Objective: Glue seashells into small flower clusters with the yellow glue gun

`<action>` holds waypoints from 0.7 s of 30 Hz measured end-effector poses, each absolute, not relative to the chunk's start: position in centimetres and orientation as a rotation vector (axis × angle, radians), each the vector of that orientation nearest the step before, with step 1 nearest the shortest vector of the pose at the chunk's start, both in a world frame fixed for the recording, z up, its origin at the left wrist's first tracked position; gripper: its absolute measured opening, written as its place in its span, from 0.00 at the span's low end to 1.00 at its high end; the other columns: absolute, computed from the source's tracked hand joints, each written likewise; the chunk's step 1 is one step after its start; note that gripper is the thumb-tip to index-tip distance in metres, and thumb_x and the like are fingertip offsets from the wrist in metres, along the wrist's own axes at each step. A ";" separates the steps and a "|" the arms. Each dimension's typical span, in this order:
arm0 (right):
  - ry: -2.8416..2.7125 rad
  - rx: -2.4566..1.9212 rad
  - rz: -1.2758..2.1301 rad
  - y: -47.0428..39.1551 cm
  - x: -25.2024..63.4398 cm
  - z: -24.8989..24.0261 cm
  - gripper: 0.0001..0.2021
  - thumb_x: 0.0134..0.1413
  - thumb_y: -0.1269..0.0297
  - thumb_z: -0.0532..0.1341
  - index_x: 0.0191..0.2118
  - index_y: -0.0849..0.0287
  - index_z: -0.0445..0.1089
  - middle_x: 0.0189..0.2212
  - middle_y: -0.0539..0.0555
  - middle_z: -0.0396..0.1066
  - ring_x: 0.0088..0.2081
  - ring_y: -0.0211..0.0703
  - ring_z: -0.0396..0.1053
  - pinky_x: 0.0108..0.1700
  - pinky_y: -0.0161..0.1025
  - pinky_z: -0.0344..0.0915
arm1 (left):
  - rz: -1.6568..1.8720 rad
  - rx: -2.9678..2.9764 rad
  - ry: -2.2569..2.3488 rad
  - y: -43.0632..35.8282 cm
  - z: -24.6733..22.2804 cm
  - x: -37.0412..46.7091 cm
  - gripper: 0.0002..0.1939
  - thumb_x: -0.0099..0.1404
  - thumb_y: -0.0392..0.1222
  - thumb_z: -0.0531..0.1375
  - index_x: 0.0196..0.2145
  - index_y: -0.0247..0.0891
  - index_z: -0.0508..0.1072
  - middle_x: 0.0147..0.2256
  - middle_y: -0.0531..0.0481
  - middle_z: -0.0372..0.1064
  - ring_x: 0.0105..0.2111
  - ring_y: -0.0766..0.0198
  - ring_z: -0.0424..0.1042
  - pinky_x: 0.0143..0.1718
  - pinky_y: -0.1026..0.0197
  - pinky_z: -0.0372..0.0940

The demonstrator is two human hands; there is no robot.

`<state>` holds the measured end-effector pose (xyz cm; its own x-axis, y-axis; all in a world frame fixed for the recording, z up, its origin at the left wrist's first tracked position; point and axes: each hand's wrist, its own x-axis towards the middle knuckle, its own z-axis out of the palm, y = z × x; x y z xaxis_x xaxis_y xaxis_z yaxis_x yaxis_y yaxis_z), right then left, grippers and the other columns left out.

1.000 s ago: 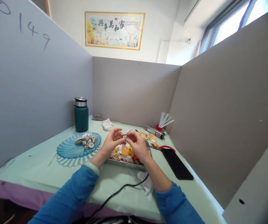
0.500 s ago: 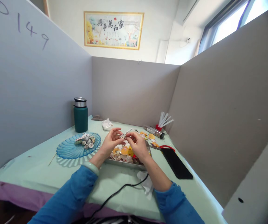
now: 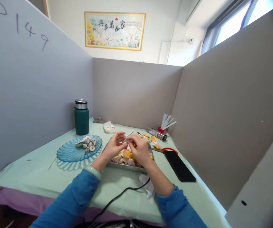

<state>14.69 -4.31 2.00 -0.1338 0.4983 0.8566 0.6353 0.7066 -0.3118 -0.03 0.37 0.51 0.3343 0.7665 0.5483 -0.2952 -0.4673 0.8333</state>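
Desk (image 3: 32, 177) under everything, pale green cover. Blue scalloped plate (image 3: 64, 153) on the left, heap of small patterned pieces (image 3: 88, 144) on it. Metal tray (image 3: 126, 168) in the middle, right under my hands, full of mixed flat cutouts (image 3: 127, 154), orange, yellow, white. Black phone (image 3: 180, 166) on the right, green flask (image 3: 81, 122) far left.

My left hand (image 3: 115, 145): narrow, thumb and forefinger nearly together, other fingers curled. My right hand (image 3: 138, 147): also narrow, back of it up, fingers bent over toward the left one, tips meeting. Both pinch a small pale piece (image 3: 125, 142), held above the far part of the tray. Whitish, tiny; shape and print can't be told, fingertips cover most of it.

Versus half a second ago: right-hand fingers now fold further over the left fingertips, less of the piece sticks out; back then a greyish-white patterned end showed between the hands. Plate, tray, phone and flask haven't moved on the desk.
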 end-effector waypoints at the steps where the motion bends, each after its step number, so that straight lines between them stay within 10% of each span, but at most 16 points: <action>1: -1.779 -0.914 -0.170 -4.3 14.7 2.0 0.04 0.57 0.70 0.56 0.35 0.58 0.68 0.33 0.52 0.69 0.31 0.37 0.66 0.35 0.34 0.62 | 1.338 1.602 0.435 0.4 0.5 -0.1 0.26 0.51 0.37 0.67 0.46 0.39 0.62 0.36 0.50 0.63 0.39 0.63 0.67 0.35 0.61 0.68; 21: -1.746 -1.003 -0.293 -4.1 14.8 1.6 0.04 0.56 0.69 0.55 0.32 0.58 0.66 0.30 0.52 0.68 0.32 0.39 0.66 0.35 0.35 0.60 | 1.337 1.505 0.432 0.2 0.6 -0.2 0.26 0.50 0.37 0.67 0.46 0.39 0.62 0.35 0.51 0.65 0.37 0.63 0.69 0.35 0.58 0.69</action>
<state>14.78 -4.12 1.59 -0.0961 0.4835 0.8701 0.7411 0.6183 -0.2618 -0.22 0.16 0.57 0.3161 0.7986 0.5122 -0.3481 -0.4046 0.8456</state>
